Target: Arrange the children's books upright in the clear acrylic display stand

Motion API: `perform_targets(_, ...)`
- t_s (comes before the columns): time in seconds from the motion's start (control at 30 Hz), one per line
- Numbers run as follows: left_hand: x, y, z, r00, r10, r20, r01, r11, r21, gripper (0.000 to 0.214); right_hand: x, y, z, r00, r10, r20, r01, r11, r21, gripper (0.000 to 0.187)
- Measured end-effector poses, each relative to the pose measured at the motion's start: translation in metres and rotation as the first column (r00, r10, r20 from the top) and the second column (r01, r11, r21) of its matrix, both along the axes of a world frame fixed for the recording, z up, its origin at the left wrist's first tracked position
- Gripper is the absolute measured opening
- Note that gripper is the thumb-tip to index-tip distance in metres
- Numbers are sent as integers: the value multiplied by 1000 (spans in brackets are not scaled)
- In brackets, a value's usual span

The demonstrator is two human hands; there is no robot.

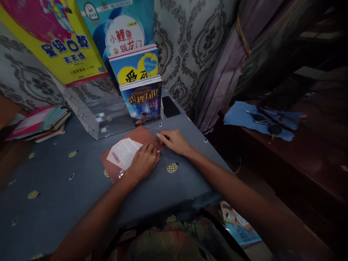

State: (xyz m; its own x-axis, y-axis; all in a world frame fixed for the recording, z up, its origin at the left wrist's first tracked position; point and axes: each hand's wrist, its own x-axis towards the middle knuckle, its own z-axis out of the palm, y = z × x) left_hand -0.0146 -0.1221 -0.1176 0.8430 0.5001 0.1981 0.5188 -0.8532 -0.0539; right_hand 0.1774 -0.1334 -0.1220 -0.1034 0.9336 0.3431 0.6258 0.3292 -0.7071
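A thin brown-red book [141, 136] lies tilted on the cloth-covered table, with a white panel of small print [123, 152] on its face. My left hand [145, 159] rests on the right part of that panel, its fingers laid on the surface and slightly bent. At the book's right corner is my right hand [175, 141], thumb and forefinger close together on the edge and the other fingers curled under. Part of the book is hidden beneath my fingers.
Behind stands a clear acrylic rack [92, 123] holding upright books [144, 101]. A dark phone [170, 106] lies beside it. Several booklets [40, 123] are piled at left. On the dark red furniture at right, a blue cloth [239, 117] bears scissors-like tools. A picture book [241, 228] lies below.
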Motion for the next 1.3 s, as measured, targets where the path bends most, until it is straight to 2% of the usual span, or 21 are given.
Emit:
perform_targets(0.17, -13, 5, 11, 998, -37, 52, 41, 996, -78, 29, 5, 2, -1, 984, 121, 127, -125, 992, 20, 23)
perform_targets(0.23, -26, 13, 16, 998, -9, 60, 16, 994, -109, 27, 9, 3, -1, 964, 190, 186, -193, 981, -3, 19)
perform_targets(0.33, -55, 29, 18, 992, 119, 51, -114, 988, -102, 28, 13, 3, 1, 941, 255, 221, -249, 967, -57, 30)
perform_targets(0.43, -87, 42, 16, 962, 268, 57, -260, 959, -115, 33, 16, 2, 3, 931, 286, 225, -276, 958, -79, 34)
perform_targets(0.57, -113, 41, 16, 930, 364, 57, -352, 923, -153, 35, 17, 1, 4, 933, 295, 204, -282, 955, -91, 33)
perform_targets(0.77, -113, 24, 19, 920, 390, 35, -384, 916, -114, 28, 17, 4, 2, 944, 295, 148, -283, 954, -93, 28)
perform_targets(1.07, -106, 21, 14, 901, 433, 8, -433, 901, -32, 24, 12, 9, -3, 941, 309, 136, -305, 951, -51, 22)
perform_targets(1.3, -90, 13, 25, 845, 531, -60, -534, 845, -37, 22, 9, 16, -15, 958, 254, 133, -260, 965, 26, 26)
